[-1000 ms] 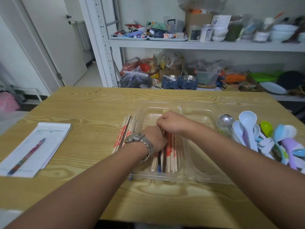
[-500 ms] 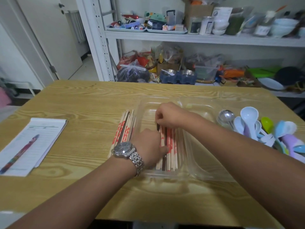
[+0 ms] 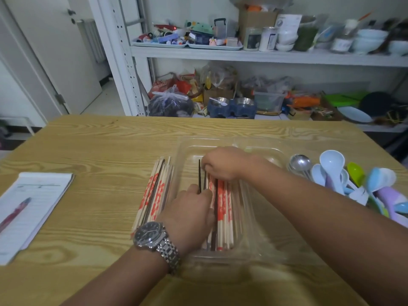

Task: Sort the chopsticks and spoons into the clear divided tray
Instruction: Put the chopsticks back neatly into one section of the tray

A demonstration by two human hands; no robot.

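Just inside left tray [image 3: 254,142] wall: chopsticks [image 3: 223,214].

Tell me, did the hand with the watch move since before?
Yes. The left hand slid back along the loose chopsticks, toward the table's near edge.

Dim, flat indoor light (soft shadows), slight blur, wide-angle bending at edges.

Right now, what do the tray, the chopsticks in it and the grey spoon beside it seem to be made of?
Tray: clear plastic, glossy; the table shows through. Chopsticks: probably bamboo or wood, matte, pale with red print; the few dark ones are unclear. Spoon: likely steel, it reflects light.
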